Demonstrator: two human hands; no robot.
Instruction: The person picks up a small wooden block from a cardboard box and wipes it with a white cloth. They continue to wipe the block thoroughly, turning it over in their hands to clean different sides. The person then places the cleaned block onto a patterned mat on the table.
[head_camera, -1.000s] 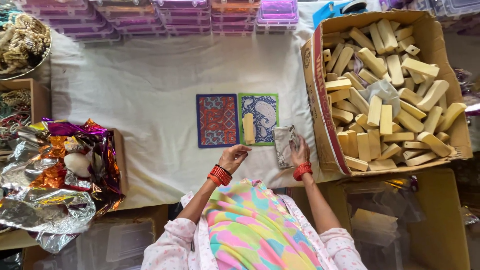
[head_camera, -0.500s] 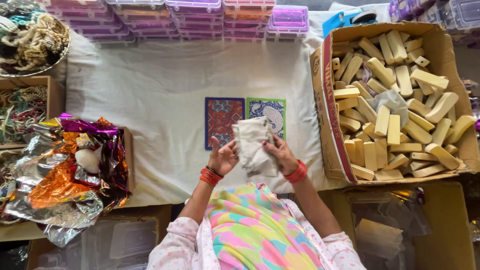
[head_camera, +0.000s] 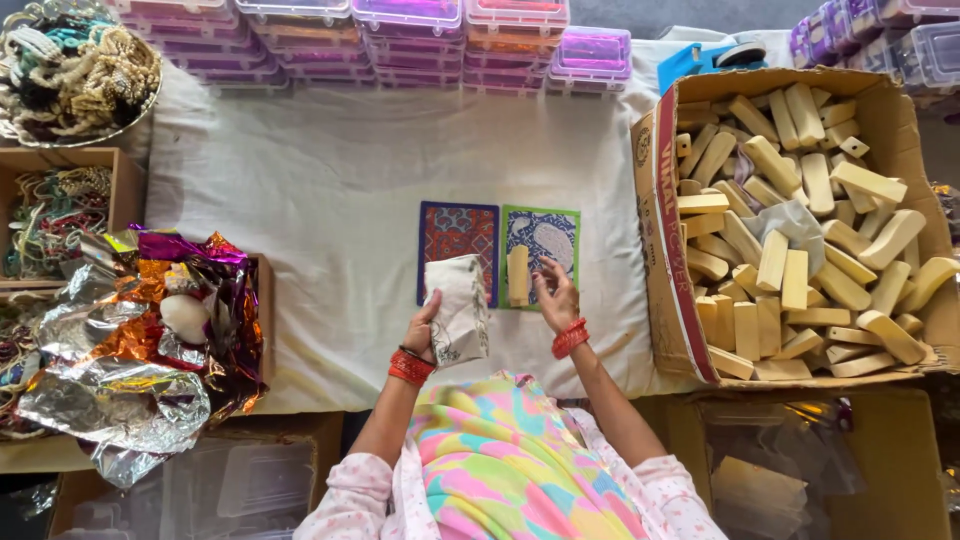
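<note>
**A:** What have you got hold of?

**B:** Your left hand (head_camera: 424, 325) is wrapped around a small pale cloth pouch (head_camera: 458, 310) with a faint print, fingers closed on its left edge. You hold it upright just above the white cloth (head_camera: 330, 200) that covers the table, near your body.

**A:** And your other hand?

**B:** Your right hand (head_camera: 556, 295) holds nothing. Its fingers are spread and loosely curled, hovering over the lower right corner of the green card (head_camera: 541, 240). I cannot tell whether the fingertips touch the card.

**A:** What lies on that card?

**B:** A pale yellow bar (head_camera: 518, 275) lies lengthwise on it, just left of your right hand and just right of the pouch. A red and blue patterned card (head_camera: 457, 232) lies beside the green one, edges nearly touching; the pouch covers its lower part.

**A:** And further out?

**B:** To your right, an open cardboard box (head_camera: 668, 250) is heaped with more yellow bars. To your left, crinkled silver, orange and purple foil (head_camera: 130, 350) spills over a wooden tray. Purple-lidded plastic boxes (head_camera: 420, 40) are stacked along the far edge, and a bowl of braided cords (head_camera: 75, 70) sits in the far left corner.
</note>
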